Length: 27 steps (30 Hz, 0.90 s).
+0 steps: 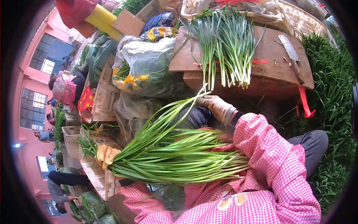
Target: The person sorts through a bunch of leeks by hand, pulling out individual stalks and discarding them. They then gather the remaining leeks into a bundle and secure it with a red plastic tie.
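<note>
My left hand [106, 155], in a tan glove, is wrapped round the leafy end of a long bunch of garlic chives [175, 158]. The bunch lies across my lap, with its pale stalks pointing right. A few chives split off from it and rise to my right hand [217, 106], also gloved, whose fingers are closed on them near their white ends. Just beyond that hand, a pile of chives [227, 48] rests on a brown wooden board [274, 74], stalks toward me. Red ties [257, 61] lie under the pile.
A cleaver [290, 48] with a wooden handle lies at the board's right, above hanging red strips [305, 102]. Plastic bags of greens [149, 59] and a crate [104, 93] stand left. Dense greens [332, 112] fill the right side. Other people [67, 87] are at far left.
</note>
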### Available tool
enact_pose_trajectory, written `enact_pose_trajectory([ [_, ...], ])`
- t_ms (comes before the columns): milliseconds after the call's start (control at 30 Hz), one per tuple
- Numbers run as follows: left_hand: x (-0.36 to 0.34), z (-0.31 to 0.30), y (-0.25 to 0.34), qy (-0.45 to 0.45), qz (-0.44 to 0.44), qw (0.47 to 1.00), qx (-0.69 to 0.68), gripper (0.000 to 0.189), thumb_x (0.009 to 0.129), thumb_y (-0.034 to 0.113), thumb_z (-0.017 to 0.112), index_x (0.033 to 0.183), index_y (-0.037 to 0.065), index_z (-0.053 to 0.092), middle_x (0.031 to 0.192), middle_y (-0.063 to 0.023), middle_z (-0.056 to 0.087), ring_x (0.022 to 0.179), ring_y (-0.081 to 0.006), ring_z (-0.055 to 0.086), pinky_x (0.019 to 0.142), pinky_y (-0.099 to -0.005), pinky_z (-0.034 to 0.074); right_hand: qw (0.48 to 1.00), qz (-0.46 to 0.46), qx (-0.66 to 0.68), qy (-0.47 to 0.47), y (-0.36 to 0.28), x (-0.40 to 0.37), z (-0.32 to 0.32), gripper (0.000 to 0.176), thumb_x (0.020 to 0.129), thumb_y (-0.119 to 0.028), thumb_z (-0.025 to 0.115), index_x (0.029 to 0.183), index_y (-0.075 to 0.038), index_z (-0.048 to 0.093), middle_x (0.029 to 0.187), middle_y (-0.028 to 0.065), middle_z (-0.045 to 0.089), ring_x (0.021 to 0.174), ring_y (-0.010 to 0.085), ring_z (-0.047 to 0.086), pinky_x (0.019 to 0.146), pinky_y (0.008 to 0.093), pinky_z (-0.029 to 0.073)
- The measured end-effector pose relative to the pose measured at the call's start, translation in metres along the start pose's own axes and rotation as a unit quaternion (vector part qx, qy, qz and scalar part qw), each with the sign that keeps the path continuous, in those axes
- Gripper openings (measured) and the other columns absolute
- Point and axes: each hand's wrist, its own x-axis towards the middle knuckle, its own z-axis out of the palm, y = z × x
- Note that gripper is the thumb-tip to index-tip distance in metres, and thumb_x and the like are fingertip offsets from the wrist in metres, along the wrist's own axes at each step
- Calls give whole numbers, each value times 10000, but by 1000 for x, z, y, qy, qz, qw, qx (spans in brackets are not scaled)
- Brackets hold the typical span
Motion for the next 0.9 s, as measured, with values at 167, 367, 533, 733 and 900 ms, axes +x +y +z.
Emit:
enact_pose_trajectory([
  [167,10,6,15,-29,-41,998,40,321,890,82,334,599,110,467,613,-29,585,649,-172,606,770,-337,490,981,-66,175,47,0,-17,12,160,777,-38,662,933,-6,649,877,80,668,825,160,614,806,276,472],
  [367,40,26,34,-433,-70,898,30,239,814,-7,453,680,-45,648,796,-213,650,715,-289,661,706,-373,557,972,-60,222,-51,-66,-116,1,118,826,-112,630,828,7,631,808,106,651,732,183,615,715,306,485],
  [533,31,72,32,-414,-119,900,62,72,629,-149,612,700,-139,624,860,-303,586,707,-353,643,709,-441,589,766,99,-631,72,-70,-138,-66,256,766,-263,683,707,-17,642,638,89,636,592,192,602,608,327,478],
  [733,61,116,-17,-406,-25,913,15,111,736,-72,560,680,-163,590,784,-329,587,671,-362,642,642,-453,578,828,-375,-414,40,-124,-101,17,265,808,-198,642,1032,-60,609,908,121,638,763,257,620,699,344,493],
  [900,79,132,-6,-456,-102,883,34,129,749,-49,558,697,-162,592,801,-317,596,673,-375,637,678,-474,570,698,-513,-492,83,-178,-120,53,218,738,-162,680,920,-63,614,752,118,622,711,311,602,657,362,482],
])
